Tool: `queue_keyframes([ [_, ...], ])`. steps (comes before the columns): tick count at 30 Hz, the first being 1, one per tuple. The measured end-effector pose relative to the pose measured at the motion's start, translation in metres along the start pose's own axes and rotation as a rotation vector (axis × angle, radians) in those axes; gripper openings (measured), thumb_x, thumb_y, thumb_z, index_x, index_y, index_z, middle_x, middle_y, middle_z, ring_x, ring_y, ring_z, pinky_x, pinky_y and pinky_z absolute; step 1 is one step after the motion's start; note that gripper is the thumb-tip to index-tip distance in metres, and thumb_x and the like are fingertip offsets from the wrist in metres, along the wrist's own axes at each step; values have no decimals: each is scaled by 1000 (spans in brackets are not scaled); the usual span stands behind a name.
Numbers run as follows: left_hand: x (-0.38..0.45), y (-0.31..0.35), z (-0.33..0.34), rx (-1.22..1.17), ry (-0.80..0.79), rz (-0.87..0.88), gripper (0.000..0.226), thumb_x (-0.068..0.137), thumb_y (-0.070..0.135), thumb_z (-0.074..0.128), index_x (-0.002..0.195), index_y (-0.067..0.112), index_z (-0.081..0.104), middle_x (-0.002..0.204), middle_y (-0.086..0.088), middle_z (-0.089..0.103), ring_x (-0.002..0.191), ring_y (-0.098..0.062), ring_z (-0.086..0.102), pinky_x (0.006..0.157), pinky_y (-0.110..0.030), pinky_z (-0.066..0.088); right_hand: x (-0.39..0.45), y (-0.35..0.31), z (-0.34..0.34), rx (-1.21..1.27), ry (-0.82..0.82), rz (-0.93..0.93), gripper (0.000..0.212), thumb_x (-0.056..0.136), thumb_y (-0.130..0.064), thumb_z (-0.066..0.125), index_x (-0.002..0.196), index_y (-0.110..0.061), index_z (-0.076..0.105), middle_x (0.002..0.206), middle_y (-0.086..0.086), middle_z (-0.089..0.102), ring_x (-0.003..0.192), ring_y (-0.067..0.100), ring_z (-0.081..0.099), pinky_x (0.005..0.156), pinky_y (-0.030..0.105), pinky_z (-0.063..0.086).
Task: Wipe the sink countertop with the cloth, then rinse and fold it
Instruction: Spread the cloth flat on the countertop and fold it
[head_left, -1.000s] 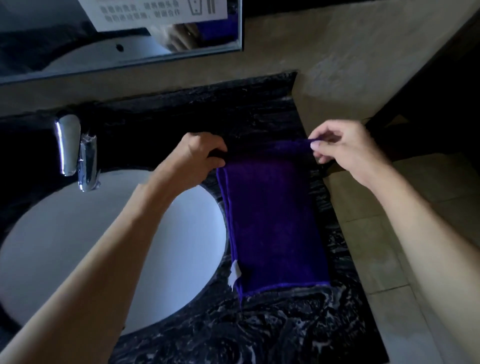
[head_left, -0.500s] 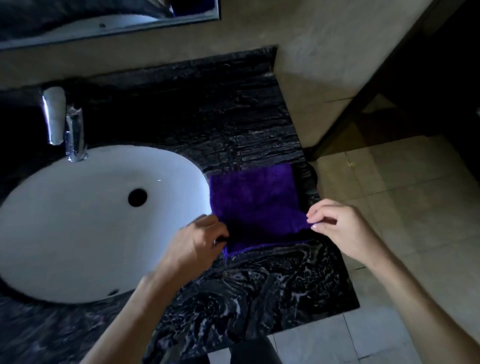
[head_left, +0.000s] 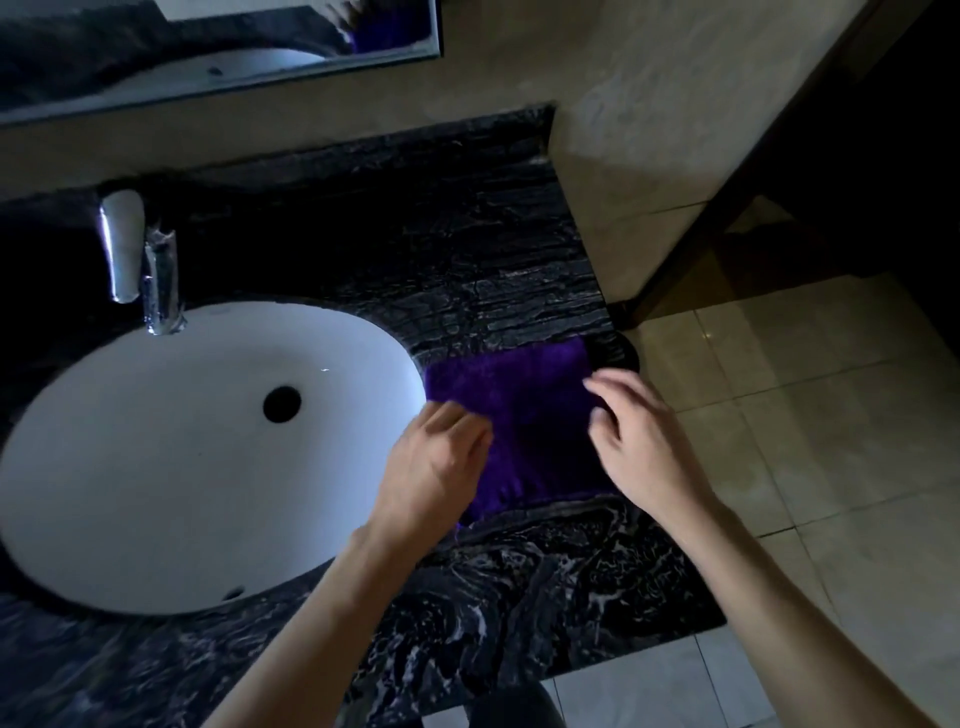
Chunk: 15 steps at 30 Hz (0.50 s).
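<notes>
A purple cloth (head_left: 524, 410) lies folded into a rough square on the black marbled countertop (head_left: 467, 260), just right of the white oval sink (head_left: 156, 441). My left hand (head_left: 431, 462) rests over the cloth's left edge with relaxed fingers. My right hand (head_left: 639, 441) hovers over or touches the cloth's right edge, fingers loosely spread; it grips nothing that I can see. The cloth's near corners are hidden under both hands.
A chrome faucet (head_left: 140, 260) stands behind the sink at the left. A mirror (head_left: 218, 47) hangs on the wall above. The countertop ends at the right above a tiled floor (head_left: 805, 441). A dark doorway (head_left: 857, 182) lies at far right.
The long cloth was folded in half toward me into a square. Both hands have since let go of its near edge and now lie loosely over its sides.
</notes>
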<state>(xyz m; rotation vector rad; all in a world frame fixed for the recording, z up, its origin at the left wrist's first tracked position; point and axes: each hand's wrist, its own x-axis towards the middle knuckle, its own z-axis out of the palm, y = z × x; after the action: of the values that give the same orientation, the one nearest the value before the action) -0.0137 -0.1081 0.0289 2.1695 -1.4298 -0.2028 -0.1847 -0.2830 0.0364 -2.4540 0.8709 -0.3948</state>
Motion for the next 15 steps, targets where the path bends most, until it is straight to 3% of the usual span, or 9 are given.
queue_keyframes([
  [3, 32, 17, 23, 28, 61, -63, 37, 97, 10, 51, 131, 0, 61, 127, -18, 64, 116, -38, 58, 100, -48, 49, 27, -26, 37, -70, -92, -74, 58, 98, -29, 37, 149, -2, 45, 155, 19, 45, 143, 34, 42, 119, 45, 36],
  [6, 28, 14, 41, 131, -89, -204, 56, 107, 32, 28, 158, 10, 30, 165, -14, 30, 155, -32, 23, 124, -50, 22, 29, -20, 63, -260, -175, -110, 64, 105, -40, 29, 160, -8, 24, 166, 16, 25, 155, 33, 21, 124, 49, 27],
  [8, 17, 5, 49, 231, -122, -274, 67, 106, 52, 15, 162, 15, 20, 170, -8, 14, 158, -24, 9, 127, -49, 10, 26, -8, 65, -377, -203, -107, 71, 105, -51, 25, 161, -8, 20, 169, 14, 19, 157, 30, 17, 125, 49, 24],
  [10, 14, 3, 53, 272, -126, -319, 74, 104, 61, 10, 162, 15, 20, 170, -8, 10, 158, -22, 7, 127, -47, 5, 25, -3, 64, -428, -204, -114, 73, 104, -53, 24, 161, -8, 19, 169, 15, 16, 157, 30, 17, 125, 49, 23],
  [15, 12, 16, 55, 280, -52, -410, 67, 105, 50, 25, 162, 15, 21, 170, -15, 11, 158, -29, 9, 126, -49, 3, 20, -11, 67, -383, -151, -14, 73, 104, -54, 27, 162, -10, 16, 169, 20, 10, 157, 36, 13, 125, 49, 20],
])
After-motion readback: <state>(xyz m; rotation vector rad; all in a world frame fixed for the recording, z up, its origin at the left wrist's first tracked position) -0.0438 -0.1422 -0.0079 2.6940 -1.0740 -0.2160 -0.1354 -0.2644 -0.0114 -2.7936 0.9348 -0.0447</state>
